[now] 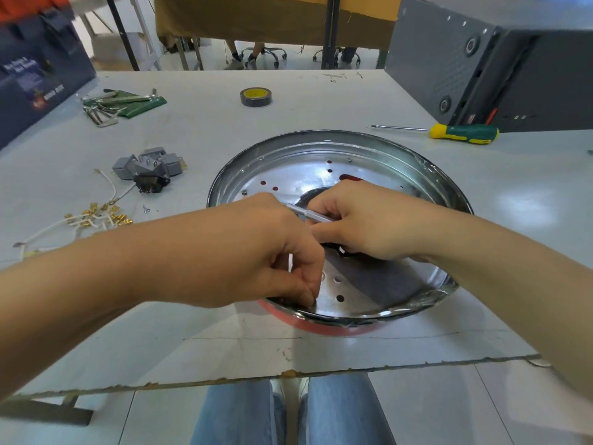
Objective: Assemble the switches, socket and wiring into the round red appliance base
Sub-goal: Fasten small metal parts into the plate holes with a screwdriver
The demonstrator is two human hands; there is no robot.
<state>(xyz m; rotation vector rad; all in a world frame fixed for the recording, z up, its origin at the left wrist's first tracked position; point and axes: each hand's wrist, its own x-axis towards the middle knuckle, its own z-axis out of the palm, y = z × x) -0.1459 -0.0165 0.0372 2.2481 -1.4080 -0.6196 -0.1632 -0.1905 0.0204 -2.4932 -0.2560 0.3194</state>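
So, looking straight down at the round red base (324, 327) sitting near the front edge of the white table (321, 101). Shiny metal on the inside, peppered with small round holes, a few showing red through them, red outer wall only peeking out along the near rim. Dark patch or sheet lying across the inner floor toward the near right, partly hidden under the hands.

Left hand (256, 248) reaching in over the near-left rim, fingers curled tight, fingertips (306, 298) pressed down right at the rim's inner edge. Can't tell if anything small is pinched there, too hidden. Right hand (365, 220) hovering over the middle of the base, fingers curled around a thin silvery rod-like tool (308, 213), tip of it poking out to the left toward the other hand's knuckles.

Off to the left on the table, well apart from the base: grey switches and a black socket (150, 170) clumped together, plus white wires with brass terminals (96, 216) scattered just in front of them. Further back, a roll of tape (256, 96), some hex keys on a green pouch (122, 102), and a yellow-green screwdriver (449, 132) off to the right beside a big grey box (481, 59).
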